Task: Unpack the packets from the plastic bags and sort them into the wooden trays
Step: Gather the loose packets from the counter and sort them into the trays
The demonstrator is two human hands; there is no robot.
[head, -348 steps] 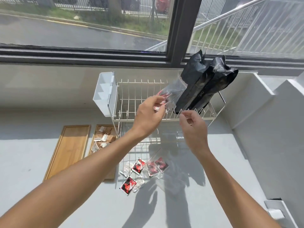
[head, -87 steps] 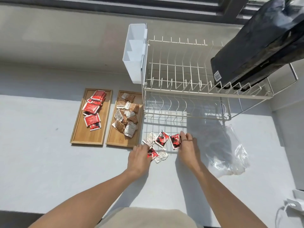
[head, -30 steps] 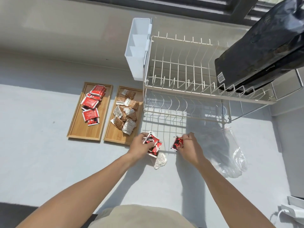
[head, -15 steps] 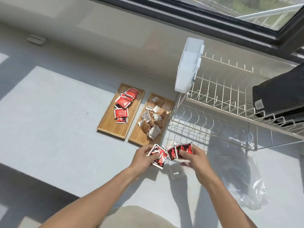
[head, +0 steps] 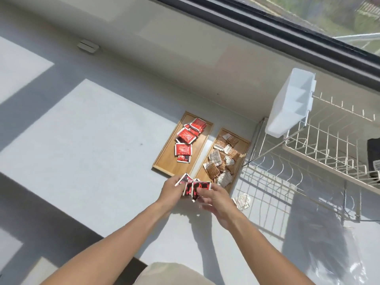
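Sorting is mid-step: left hand (head: pixel 172 192) and right hand (head: pixel 213 199) both have fingers closed on a fan of red packets (head: pixel 192 187) just short of the trays, so the next move likely carries them onto the red-packet tray (head: pixel 164 163).

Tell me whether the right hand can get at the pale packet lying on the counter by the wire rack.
Probably yes. The pale packet lies in the open on the grey counter, just right of the right hand, with nothing over it. But that hand's fingers hold red packets, so they would need freeing.
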